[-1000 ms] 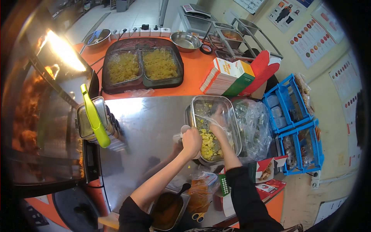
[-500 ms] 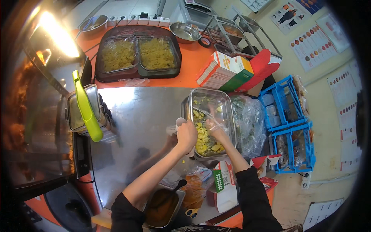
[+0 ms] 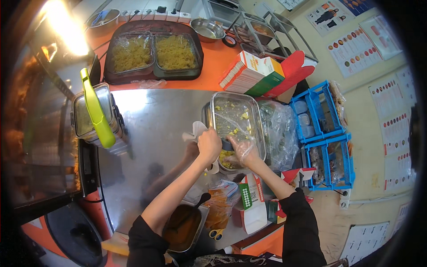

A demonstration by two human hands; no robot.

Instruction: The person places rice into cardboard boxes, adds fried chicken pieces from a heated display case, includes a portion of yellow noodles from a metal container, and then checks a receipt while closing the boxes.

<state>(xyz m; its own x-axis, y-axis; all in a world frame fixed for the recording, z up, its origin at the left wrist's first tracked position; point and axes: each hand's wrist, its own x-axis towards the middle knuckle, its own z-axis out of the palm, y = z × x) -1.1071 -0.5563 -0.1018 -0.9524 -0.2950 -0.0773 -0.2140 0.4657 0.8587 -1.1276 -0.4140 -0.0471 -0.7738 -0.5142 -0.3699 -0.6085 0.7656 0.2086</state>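
My left hand (image 3: 209,144) is closed on a white paper-like thing (image 3: 195,130), whose flaps stick out past the fist on both sides. My right hand (image 3: 243,149), in a clear plastic glove, is curled over the tray beside the left fist. A small dark grey piece (image 3: 226,143) shows between the hands. Whatever the right fingers grip is hidden. Beneath them is a clear-walled rectangular tray (image 3: 260,122) with a perforated bottom. Yellow crumbled food (image 3: 227,159) lies in its near part, with a few crumbs (image 3: 244,115) farther off.
A clear plastic bag (image 3: 278,133) and blue baskets (image 3: 313,111) stand right. Nearer me are an open carton (image 3: 255,216), scissors (image 3: 216,234) and a sauce pan (image 3: 182,227). Green tongs (image 3: 94,109) lie on a lidded container. Two film-covered food trays (image 3: 175,53) stand behind.
My right hand has lifted from the food and moved nearer my left fist. Less yellow food shows in the tray. The white thing in my left hand has tilted and spread leftward.
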